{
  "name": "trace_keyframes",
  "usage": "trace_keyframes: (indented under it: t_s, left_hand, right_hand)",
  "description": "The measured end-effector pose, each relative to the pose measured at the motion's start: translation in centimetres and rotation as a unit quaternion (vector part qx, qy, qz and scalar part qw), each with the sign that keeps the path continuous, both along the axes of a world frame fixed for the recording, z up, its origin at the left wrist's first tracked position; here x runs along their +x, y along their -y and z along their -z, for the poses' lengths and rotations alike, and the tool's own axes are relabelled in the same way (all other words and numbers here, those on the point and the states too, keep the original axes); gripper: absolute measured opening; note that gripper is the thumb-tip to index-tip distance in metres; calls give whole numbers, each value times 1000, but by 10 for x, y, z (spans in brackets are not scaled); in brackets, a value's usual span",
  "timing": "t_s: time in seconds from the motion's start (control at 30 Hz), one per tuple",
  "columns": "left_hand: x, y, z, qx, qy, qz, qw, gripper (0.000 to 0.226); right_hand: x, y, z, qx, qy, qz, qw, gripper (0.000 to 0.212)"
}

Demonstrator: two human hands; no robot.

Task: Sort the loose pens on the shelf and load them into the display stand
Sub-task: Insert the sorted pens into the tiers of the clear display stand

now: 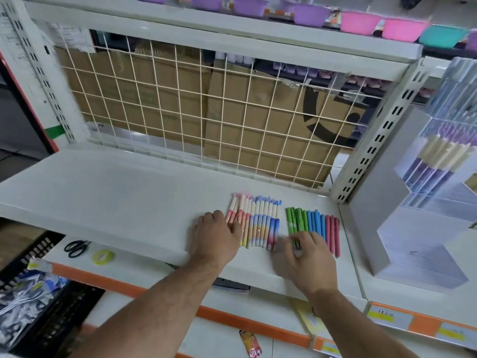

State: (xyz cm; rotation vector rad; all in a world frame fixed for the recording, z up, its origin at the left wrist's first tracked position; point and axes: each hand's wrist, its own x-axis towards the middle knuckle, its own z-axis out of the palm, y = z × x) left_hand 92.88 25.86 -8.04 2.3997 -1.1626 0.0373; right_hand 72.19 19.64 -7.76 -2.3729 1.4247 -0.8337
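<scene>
We're deep in the sorting step here. On the white metal shelf (116, 192), two tidy rows lie side by side near the front edge. The pastel gradient pens with white barrels (260, 223) form the row at nine o'clock. The solid-colour pens sit just beside them at three o'clock, banded as green pens (294, 220), then blue pens (316, 223), then red pens (333, 233).

The left hand (219, 233) comes in from seven o'clock. Its fingers lie down over the pink-tipped end of the pastel row, resting on the pens, and it looks to be squaring them up, not lifting any. The right hand (309, 257) covers the six o'clock ends of the green and blue pens. It's smeared with motion, though, so I can't tell whether those fingers pinch a pen or merely nudge them.

Further out at three o'clock stands the clear tiered acrylic display stand (423, 202). Some pens are already upright in its upper pockets, and the lower tiers look free.

My read is that the sorting is nearly done and the loading is barely begun. The next move calls for gathering one colour band in a single firm grasp, without scattering the neighbouring pens. Then it's a carry across towards three o'clock, tilting the bunch upright to drop into one pocket
</scene>
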Motion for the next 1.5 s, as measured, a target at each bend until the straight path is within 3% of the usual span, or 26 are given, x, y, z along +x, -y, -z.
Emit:
trace_keyframes:
  t_s: [0.6, 1.2, 1.5]
  left_hand:
    - [-4, 0, -2, 38, 27, -16, 999, 31]
    - [-5, 4, 5, 53, 29, -35, 998, 13]
    - [-4, 0, 3, 69, 32, -19, 997, 22]
  right_hand:
    - [0, 1, 4, -24, 20, 8, 999, 27]
    - [0, 3, 8, -22, 15, 13, 1000, 18]
    - [0, 4, 8, -5, 14, 15, 1000, 18]
